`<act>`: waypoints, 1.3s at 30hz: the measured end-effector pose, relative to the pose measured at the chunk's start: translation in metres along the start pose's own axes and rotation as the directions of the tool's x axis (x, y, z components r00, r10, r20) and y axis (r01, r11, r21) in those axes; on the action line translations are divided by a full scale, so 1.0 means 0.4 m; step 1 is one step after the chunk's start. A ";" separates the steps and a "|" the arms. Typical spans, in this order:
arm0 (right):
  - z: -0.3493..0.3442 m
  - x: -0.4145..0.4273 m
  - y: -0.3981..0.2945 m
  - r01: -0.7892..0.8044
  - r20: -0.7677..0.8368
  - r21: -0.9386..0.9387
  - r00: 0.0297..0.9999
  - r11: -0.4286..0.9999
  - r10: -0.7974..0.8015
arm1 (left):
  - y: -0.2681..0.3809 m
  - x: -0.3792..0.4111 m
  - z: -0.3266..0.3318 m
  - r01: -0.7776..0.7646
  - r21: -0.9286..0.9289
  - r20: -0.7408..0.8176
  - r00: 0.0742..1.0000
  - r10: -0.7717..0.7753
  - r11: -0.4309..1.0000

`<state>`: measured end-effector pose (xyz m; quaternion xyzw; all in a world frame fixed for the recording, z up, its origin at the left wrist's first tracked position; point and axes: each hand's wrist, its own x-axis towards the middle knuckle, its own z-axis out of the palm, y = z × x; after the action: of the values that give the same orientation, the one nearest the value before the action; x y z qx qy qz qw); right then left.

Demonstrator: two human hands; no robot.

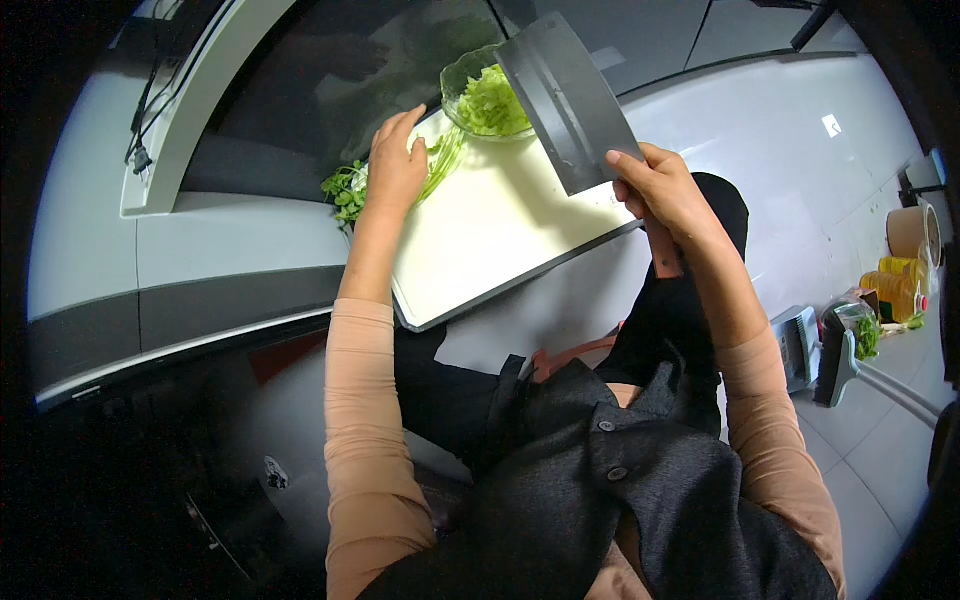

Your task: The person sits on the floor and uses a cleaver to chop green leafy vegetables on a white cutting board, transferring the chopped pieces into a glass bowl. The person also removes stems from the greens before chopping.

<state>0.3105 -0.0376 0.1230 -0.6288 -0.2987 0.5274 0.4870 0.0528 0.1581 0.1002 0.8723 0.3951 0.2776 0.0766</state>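
Observation:
My right hand [664,187] grips the wooden handle of a cleaver [574,105], its broad steel blade raised above the cutting board. That white board [495,232], with a dark rim, lies in front of me. At its far left edge is a bunch of leafy green herbs, likely coriander, its thin stems [444,166] on the board and its leaves [346,196] past the edge. My left hand [397,165] is over this bunch, thumb apart from the fingers; any contact beneath is hidden. A clear glass bowl [452,88] of chopped green vegetable [491,103] sits at the far edge, partly behind the blade.
Dark glossy panels [300,97] rise beyond the board. A power plug [141,160] hangs on its cable at upper left. On the tiled floor at right are a dustpan [796,349], a broom [840,367], yellow oil bottles [892,292] and a tan bucket-like container [911,232].

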 end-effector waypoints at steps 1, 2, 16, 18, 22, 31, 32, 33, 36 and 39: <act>-0.001 -0.005 0.003 0.006 0.000 0.020 1.000 1.000 -0.006 | -0.019 -0.013 -0.012 0.036 0.012 0.034 0.999 -0.036 0.999; -0.008 -0.010 0.008 0.012 -0.001 0.040 1.000 0.999 -0.012 | -0.037 -0.026 -0.026 0.070 0.025 0.067 0.995 -0.072 0.997; -0.117 -0.094 0.172 -0.070 0.036 0.240 0.997 0.968 0.063 | -0.038 -0.122 0.007 0.265 0.111 0.132 0.951 -0.278 0.958; -0.118 -0.093 0.178 -0.071 0.055 0.252 0.997 0.965 0.059 | -0.038 -0.115 0.015 0.263 0.163 0.129 0.950 -0.284 0.951; -0.117 -0.089 0.190 -0.077 0.082 0.257 0.995 0.963 0.057 | -0.057 -0.106 0.037 0.231 0.335 0.011 0.968 -0.249 0.913; -0.123 -0.096 0.204 -0.059 0.072 0.262 0.997 0.963 0.041 | -0.046 -0.043 0.081 0.523 0.229 0.306 0.762 -0.571 0.821; -0.125 -0.099 0.205 -0.055 0.073 0.258 0.997 0.964 0.037 | -0.056 -0.044 0.094 0.483 0.237 0.275 0.799 -0.535 0.843; -0.126 -0.100 0.205 -0.057 0.075 0.252 0.996 0.966 0.039 | -0.068 -0.047 0.103 0.443 0.250 0.241 0.833 -0.498 0.861; -0.126 -0.105 0.205 -0.065 0.082 0.232 0.995 0.970 0.047 | -0.087 -0.052 0.121 0.457 0.182 0.212 0.846 -0.489 0.870; -0.126 -0.116 0.200 -0.065 0.105 0.187 0.993 0.980 0.046 | -0.082 -0.044 0.117 0.516 0.113 0.216 0.821 -0.528 0.849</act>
<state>0.3353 -0.1218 0.0646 -0.5603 -0.2533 0.5979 0.5142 0.0477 0.1716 0.0421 0.7594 0.6132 0.1292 0.1750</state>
